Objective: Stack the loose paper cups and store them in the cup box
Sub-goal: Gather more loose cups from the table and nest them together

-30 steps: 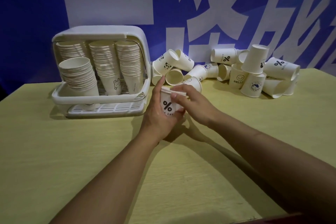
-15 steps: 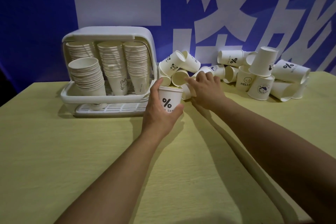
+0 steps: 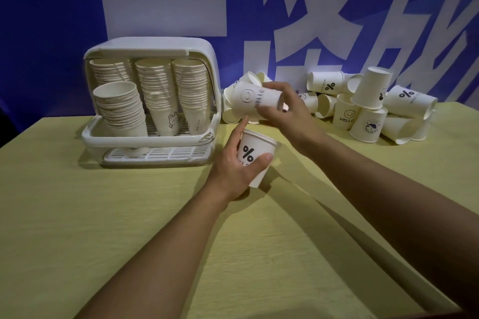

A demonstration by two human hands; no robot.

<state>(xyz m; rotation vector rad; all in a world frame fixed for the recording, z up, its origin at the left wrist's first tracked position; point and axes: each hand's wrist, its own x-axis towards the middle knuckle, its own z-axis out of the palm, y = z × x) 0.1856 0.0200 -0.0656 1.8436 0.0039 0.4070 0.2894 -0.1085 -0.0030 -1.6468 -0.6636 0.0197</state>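
My left hand [image 3: 233, 171] grips an upright white cup stack [image 3: 255, 158] printed with a percent sign, just above the yellow table [image 3: 129, 228]. Above it my right hand [image 3: 285, 111] holds a smiley "HELLO" cup [image 3: 255, 98] lying sideways, its mouth toward my palm. The white cup box [image 3: 147, 101] stands open at the left, holding several tall stacks of nested cups. A heap of loose cups [image 3: 370, 111] lies at the back right, some upright, some on their sides.
A blue wall with large white characters [image 3: 285, 21] rises right behind the table. A white slotted drip tray [image 3: 158, 154] juts out under the box's front. The table's right edge [image 3: 440, 300] runs diagonally at the lower right.
My right hand has lifted a smiley cup out of the heap and brought it left, over the percent cup. My left hand has kept its grip, nearly still.
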